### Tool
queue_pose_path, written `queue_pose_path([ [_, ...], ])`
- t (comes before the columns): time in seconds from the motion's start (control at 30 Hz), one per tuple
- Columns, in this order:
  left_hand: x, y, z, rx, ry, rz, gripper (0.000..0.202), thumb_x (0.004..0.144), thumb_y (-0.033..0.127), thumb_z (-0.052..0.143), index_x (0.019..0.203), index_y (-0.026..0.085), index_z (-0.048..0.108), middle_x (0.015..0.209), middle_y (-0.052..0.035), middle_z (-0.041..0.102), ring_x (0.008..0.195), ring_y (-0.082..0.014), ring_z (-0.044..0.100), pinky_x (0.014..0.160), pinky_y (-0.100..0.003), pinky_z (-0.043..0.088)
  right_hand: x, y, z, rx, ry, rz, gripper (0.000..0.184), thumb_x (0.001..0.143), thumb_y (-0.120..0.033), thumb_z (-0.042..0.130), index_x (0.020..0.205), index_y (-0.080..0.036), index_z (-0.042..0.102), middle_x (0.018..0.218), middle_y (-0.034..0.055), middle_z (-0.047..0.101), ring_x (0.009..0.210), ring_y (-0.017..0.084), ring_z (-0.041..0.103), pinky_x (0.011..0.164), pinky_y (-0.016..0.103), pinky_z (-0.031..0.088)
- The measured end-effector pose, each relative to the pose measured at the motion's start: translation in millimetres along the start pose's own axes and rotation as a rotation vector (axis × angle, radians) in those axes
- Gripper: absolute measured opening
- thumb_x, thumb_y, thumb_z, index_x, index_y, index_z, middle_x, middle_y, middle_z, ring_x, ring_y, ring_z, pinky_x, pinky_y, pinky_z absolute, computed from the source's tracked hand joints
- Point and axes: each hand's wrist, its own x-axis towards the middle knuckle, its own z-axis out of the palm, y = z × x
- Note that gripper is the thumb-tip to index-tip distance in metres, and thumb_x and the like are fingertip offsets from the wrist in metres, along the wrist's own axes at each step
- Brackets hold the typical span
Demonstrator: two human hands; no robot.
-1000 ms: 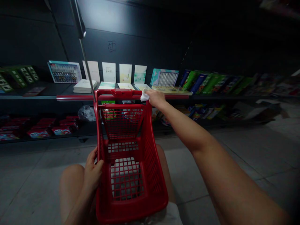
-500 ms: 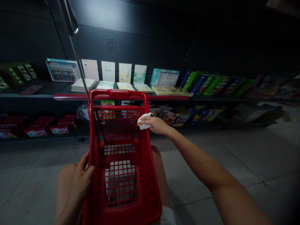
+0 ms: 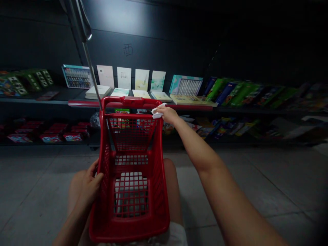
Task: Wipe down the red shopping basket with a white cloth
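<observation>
Right hand [image 3: 167, 114] was clamped on a crumpled white cloth [image 3: 158, 112], up against the top corner of a red plastic mesh shopping basket [image 3: 159, 184]. Left hand [image 3: 89, 181] curled around its side, just in front of dark store shelves [image 3: 51, 101] of books.

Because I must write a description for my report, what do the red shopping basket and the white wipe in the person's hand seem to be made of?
The red shopping basket looks like moulded plastic: slightly glossy, with rounded edges and grid walls that seem formed in one piece. The white wipe in the right hand looks soft and crumpled, so probably fabric or thick paper; the dim light leaves this open.
</observation>
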Motion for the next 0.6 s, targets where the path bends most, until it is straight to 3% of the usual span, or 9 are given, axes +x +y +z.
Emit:
queue_pose_path([
  [0.1,-1.9,-0.3,1.6,-0.085,-0.012,-0.011,0.063,0.056,0.027,0.051,0.116,0.014,0.063,0.073,-0.0016,0.070,0.061,-0.0196,0.059,0.062,-0.029,0.051,-42.1,-18.1,12.4,0.063,0.008,-0.023,0.047,0.082,-0.004,0.045,0.121,-0.025,0.060,0.138,0.0014,0.050,0.115,0.018,0.055,0.097,0.030,0.044],
  [0.2,-2.5,-2.9,0.9,-0.143,-0.034,0.009,0.066,0.054,0.027,0.050,0.118,0.013,0.061,0.079,-0.0029,0.072,0.071,-0.0215,0.062,0.066,-0.029,0.052,-100.0,-50.3,25.1,0.151,-0.024,-0.072,0.045,0.081,-0.003,0.044,0.115,-0.024,0.064,0.135,0.0004,0.053,0.116,0.019,0.054,0.099,0.031,0.043],
  [0.37,-10.7,7.3,-6.7,0.000,-0.052,0.009,0.069,0.056,0.029,0.049,0.121,0.008,0.060,0.076,-0.0045,0.070,0.075,-0.0231,0.063,0.071,-0.030,0.053,-180.0,-96.5,29.1,0.298,-0.110,-0.195,0.044,0.078,-0.002,0.048,0.109,-0.027,0.066,0.127,-0.0008,0.059,0.108,0.016,0.057,0.093,0.028,0.044],
  [0.5,-18.0,17.8,-10.4,0.166,-0.063,-0.015,0.066,0.063,0.028,0.048,0.126,0.009,0.057,0.078,-0.0052,0.071,0.076,-0.0229,0.064,0.072,-0.030,0.053,-180.7,-92.8,20.8,0.297,-0.181,-0.309,0.045,0.076,-0.004,0.053,0.112,-0.030,0.065,0.126,-0.0011,0.060,0.109,0.015,0.057,0.092,0.026,0.044],
  [0.6,-12.6,11.7,-8.1,0.250,-0.088,-0.005,0.061,0.069,0.027,0.048,0.128,0.015,0.055,0.085,-0.0046,0.072,0.082,-0.0222,0.066,0.076,-0.031,0.053,-156.4,-77.0,23.8,0.246,-0.124,-0.213,0.049,0.077,-0.003,0.050,0.117,-0.028,0.063,0.132,0.0001,0.056,0.112,0.016,0.056,0.094,0.028,0.044],
])
